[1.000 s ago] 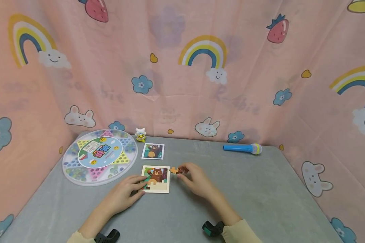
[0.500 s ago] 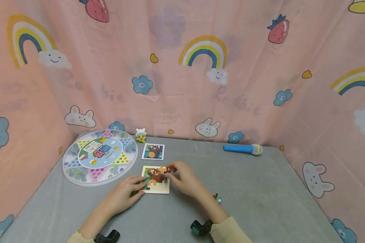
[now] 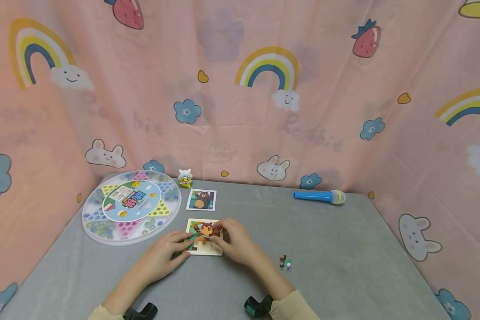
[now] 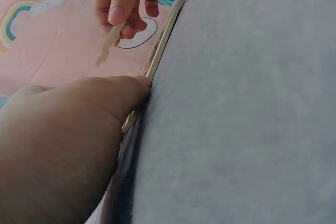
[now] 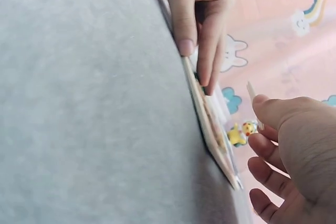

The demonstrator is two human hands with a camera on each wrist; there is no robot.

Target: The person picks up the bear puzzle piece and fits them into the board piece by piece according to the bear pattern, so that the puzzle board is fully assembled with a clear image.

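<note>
In the head view a square bear jigsaw puzzle board (image 3: 210, 250) lies on the grey table, with bare wood along its lower part. My left hand (image 3: 167, 254) rests at its left side, fairly straight fingers on top and the thumb against the near edge. Above the board, my right hand (image 3: 240, 245) pinches an orange-and-brown puzzle piece (image 3: 206, 229) between thumb and fingers. Both wrist views show that puzzle piece (image 4: 109, 44) edge-on, raised clear of the board. Another puzzle piece (image 3: 285, 262), brown and green, lies on the table right of my right forearm.
A bear picture card (image 3: 201, 199) lies just behind the board. To the left is a round Chinese checkers board (image 3: 168, 226), with a small figurine (image 3: 185, 178) beside it. A blue toy microphone (image 3: 314, 196) lies at the back right, before a pink printed curtain (image 3: 328, 89).
My right hand has carried the pinched piece leftward from beside the board to over it. The loose piece has come out from behind the right forearm. My left hand has stayed put.
</note>
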